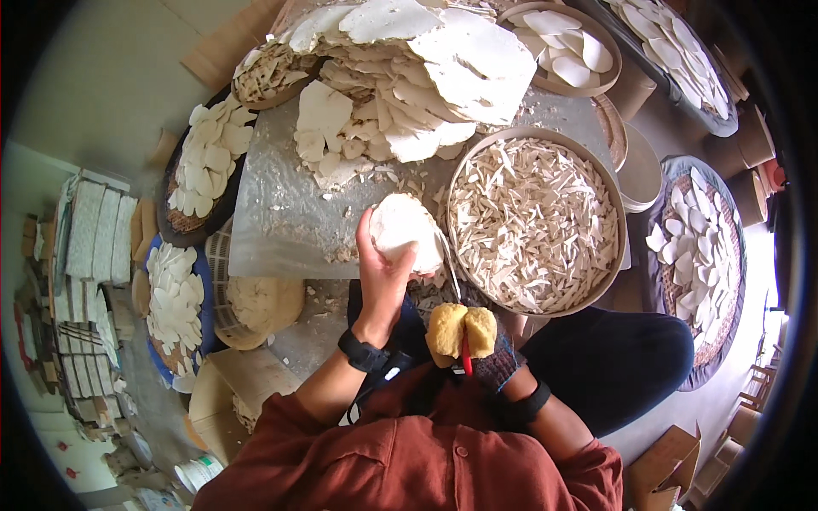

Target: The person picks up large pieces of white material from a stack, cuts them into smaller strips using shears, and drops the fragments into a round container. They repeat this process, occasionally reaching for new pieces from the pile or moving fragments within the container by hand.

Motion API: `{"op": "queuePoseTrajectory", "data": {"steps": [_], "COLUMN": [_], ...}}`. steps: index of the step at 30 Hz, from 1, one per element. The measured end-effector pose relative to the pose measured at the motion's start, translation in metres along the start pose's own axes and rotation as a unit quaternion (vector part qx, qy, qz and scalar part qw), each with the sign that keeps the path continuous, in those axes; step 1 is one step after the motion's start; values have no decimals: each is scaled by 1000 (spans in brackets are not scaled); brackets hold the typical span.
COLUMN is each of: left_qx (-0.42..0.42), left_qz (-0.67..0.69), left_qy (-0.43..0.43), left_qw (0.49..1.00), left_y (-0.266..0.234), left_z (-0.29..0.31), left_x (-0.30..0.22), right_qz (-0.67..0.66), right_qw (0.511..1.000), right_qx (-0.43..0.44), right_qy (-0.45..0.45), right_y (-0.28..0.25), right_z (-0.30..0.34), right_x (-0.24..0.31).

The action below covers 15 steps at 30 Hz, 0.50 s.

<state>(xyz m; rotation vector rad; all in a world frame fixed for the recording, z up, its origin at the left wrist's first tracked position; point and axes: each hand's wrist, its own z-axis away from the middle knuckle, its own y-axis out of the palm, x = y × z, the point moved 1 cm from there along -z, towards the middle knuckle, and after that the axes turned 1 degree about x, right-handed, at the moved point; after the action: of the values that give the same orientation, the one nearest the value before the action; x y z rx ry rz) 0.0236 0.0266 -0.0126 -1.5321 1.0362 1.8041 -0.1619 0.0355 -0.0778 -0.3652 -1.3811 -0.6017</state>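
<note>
My left hand (388, 277) is closed on a rounded, flat white slice (404, 228), thumb on its face, above the table's near edge. My right hand (498, 364), in a dark knitted glove, sits lower and to the right. It is closed round what look like scissors (454, 277), their handles wrapped in yellow foam (461, 330) with a red part between. The thin metal blade reaches up along the slice's right edge. Most of the right fingers are hidden under the foam. Just right of the slice, a round tray (620, 243) holds many white chips and strips.
A tall pile of white sheets (409, 77) covers the table's far side, with crumbs on the grey tabletop (273, 204). Round trays of white slices (209, 157) stand left and right (694, 247). A basket (223, 294) and cardboard box (247, 383) are at lower left.
</note>
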Motion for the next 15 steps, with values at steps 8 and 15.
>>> {"op": "queuePoseTrajectory", "data": {"steps": [8,15], "left_qx": [43,64], "left_qz": [3,3], "left_qy": [-35,-76], "left_qw": [998,995], "left_y": [10,10], "left_z": [-6,-8], "left_x": [-6,-15], "right_qz": [-135,-263], "right_qw": [988,964], "right_qx": [-16,8], "right_qy": [-79,-32], "right_y": [-7,-6], "right_z": [3,5], "right_x": [0,13]}}
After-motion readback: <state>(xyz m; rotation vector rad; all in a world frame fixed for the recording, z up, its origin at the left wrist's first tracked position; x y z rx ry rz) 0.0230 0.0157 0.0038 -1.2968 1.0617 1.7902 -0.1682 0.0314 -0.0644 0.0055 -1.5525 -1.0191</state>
